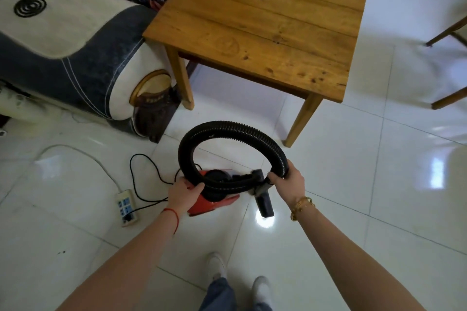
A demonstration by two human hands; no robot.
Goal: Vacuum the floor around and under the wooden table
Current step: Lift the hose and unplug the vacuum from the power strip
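Both hands are on the black hose (227,129): the left hand (183,193) curls around the coil low on its left side, the right hand (288,179) wraps the end by the nozzle (264,203). Looped in a ring, that hose hangs over the red vacuum body (217,203), which sits on the white floor tiles (379,184) just in front of the wooden bench (265,28). Ribbed and springy, it looks likely to uncoil once released, so the stiff cuff near the nozzle is probably the steering grip. A power cord (141,179) trails left to a power strip (126,206); mind the snag.
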